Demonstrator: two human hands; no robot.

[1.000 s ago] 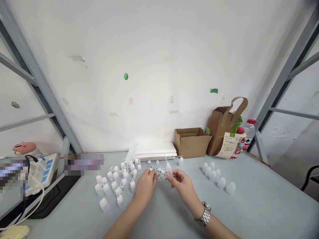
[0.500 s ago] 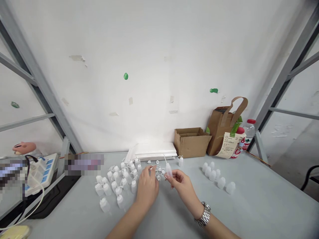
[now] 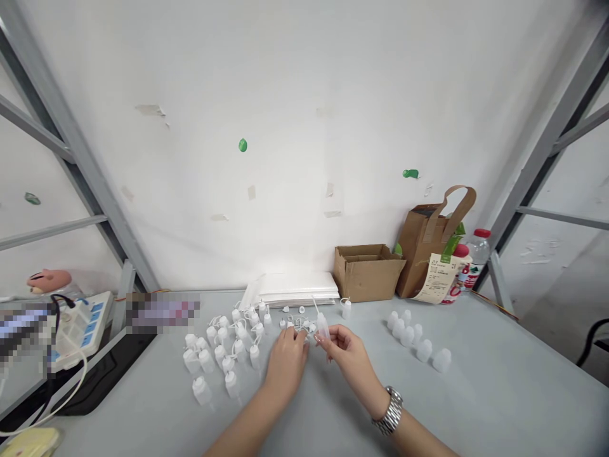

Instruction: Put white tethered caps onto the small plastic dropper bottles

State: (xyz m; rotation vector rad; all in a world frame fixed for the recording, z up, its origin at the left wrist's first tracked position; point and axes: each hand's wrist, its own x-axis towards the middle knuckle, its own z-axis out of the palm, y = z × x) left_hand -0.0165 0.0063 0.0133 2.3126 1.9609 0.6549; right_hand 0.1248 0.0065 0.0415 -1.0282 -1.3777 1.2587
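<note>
My right hand (image 3: pixel 349 349) pinches a small translucent squeeze bottle (image 3: pixel 323 326), its thin pointed nozzle standing up and leaning slightly left. Just left of it, my left hand (image 3: pixel 287 360) reaches palm-down to a loose pile of small white caps with looped straps (image 3: pixel 301 322). Its fingers are curled together at the pile's near edge, and whatever lies between the fingertips is hidden. Several white capped bottles (image 3: pixel 222 336) stand grouped left of my left hand. One more capped bottle (image 3: pixel 347 309) stands behind my right hand.
Several uncapped translucent bottles (image 3: pixel 425 350) stand on the right of the grey table (image 3: pixel 352 419). Along the wall are a stack of white sheets (image 3: pixel 297 287), a cardboard box (image 3: pixel 368 279), a paper bag (image 3: pixel 419 254) and a water bottle (image 3: pixel 478 251). A power strip (image 3: pixel 85 333) lies left.
My left hand has shifted slightly right and nearer, its fingers curling down at the caps, some of which have moved. My right hand keeps the bottle in nearly the same place.
</note>
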